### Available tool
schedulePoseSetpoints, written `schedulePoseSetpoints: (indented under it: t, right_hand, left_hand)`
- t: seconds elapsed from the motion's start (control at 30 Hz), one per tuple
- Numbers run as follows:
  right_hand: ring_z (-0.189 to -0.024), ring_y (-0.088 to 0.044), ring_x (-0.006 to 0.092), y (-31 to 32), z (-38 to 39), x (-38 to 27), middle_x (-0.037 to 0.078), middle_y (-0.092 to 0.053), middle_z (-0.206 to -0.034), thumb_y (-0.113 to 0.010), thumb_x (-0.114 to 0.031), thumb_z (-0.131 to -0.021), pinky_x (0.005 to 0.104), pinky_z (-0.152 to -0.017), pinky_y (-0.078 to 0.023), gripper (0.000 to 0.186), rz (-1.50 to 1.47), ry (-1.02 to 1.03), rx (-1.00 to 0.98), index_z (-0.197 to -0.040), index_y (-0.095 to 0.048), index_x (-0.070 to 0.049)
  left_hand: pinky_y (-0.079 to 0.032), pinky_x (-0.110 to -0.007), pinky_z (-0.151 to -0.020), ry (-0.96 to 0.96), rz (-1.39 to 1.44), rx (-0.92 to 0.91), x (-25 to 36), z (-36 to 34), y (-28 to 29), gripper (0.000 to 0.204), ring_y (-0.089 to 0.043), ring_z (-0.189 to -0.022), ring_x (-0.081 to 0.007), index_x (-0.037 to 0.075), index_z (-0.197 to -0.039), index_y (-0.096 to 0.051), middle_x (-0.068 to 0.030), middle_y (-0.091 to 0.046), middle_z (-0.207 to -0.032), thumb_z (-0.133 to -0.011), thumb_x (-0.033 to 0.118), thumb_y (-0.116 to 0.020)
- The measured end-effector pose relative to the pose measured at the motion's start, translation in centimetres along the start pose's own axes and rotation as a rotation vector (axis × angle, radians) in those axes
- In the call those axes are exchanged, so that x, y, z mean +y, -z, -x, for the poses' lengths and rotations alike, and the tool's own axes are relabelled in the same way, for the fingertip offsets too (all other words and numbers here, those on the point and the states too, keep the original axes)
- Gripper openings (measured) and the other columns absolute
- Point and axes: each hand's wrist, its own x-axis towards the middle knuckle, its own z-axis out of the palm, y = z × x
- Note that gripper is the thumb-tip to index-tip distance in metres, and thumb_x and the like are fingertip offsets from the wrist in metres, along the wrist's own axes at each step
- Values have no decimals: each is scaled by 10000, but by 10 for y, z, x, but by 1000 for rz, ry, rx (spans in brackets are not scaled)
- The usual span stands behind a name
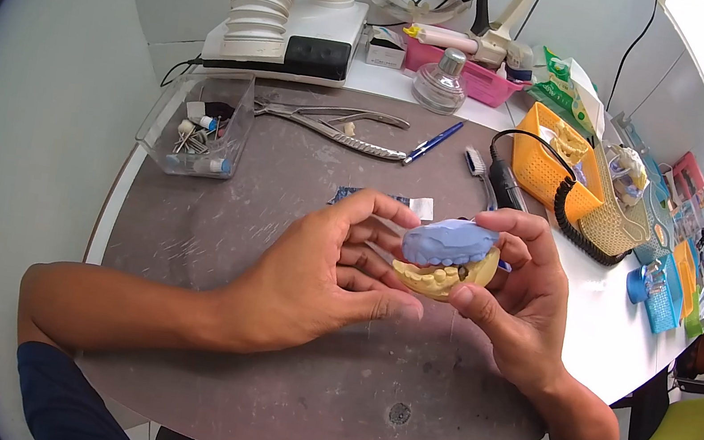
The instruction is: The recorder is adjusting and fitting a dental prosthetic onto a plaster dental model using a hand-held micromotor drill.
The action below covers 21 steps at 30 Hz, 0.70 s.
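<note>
A blue dental cast (448,241) sits tilted on a yellow dental cast (426,280), teeth facing teeth. A dark tooth shows in the yellow row. My right hand (532,313) grips the pair from the right, thumb on the yellow cast and index finger up by the blue one. Around the left side curves my left hand (300,271), its fingers apart. Its index fingertip is close to the blue cast's edge; whether it touches is unclear. The left thumb is below the yellow cast, apart from it. Behind the casts lies a small dark-and-white packet (421,207).
Large pliers (338,128), a blue pen (433,143) and a toothbrush (478,168) lie beyond my hands. A clear box (202,131) of small tools stands left. To the right are a black corded handpiece (506,183) and an orange basket (548,167). A glass bottle (441,84) stands behind.
</note>
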Motion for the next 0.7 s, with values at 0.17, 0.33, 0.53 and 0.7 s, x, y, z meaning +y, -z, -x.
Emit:
schedulePoseSetpoints:
  t: [0.17, 0.33, 0.53, 0.7]
  right_hand:
    - [-1103, -615, 212, -2, 3, 1, 146, -541, -1186, -696, 30, -845, 301, -911, -549, 473, 99, 38, -11, -1216, -406, -14]
    - [-1108, -613, 218, -2, 4, 4, 149, -532, -1179, -729, 23, -816, 308, -908, -555, 465, 311, 200, -6, -1172, -432, -15]
    - [-995, -637, 183, 6, 2, 5, 145, -597, -1078, -781, -9, -775, 294, -856, -555, 385, 492, 385, 10, -1071, -535, 8]
    - [-900, -658, 140, 7, 5, 1, 110, -677, -1008, -770, -34, -792, 264, -776, -549, 351, 712, 246, 15, -1069, -563, 24]
  left_hand:
    - [-508, -286, -959, -3, 83, -46, -7, -4, 5, 599, -607, -1072, -161, 34, -1318, -404, -123, -593, -1155, -816, -20, -728]
    - [-504, -297, -969, -17, 228, -5, -4, -2, 1, 626, -602, -1087, -165, 20, -1384, -346, -130, -603, -1154, -855, -25, -679]
    - [-499, -313, -971, -94, 213, 8, -10, -3, 1, 596, -574, -1121, -166, 22, -1405, -328, -114, -571, -1200, -895, -7, -635]
    - [-541, -307, -909, -47, 295, -50, -15, -5, 3, 357, -558, -1116, -153, 7, -1279, -446, -86, -526, -1213, -960, 93, -581]
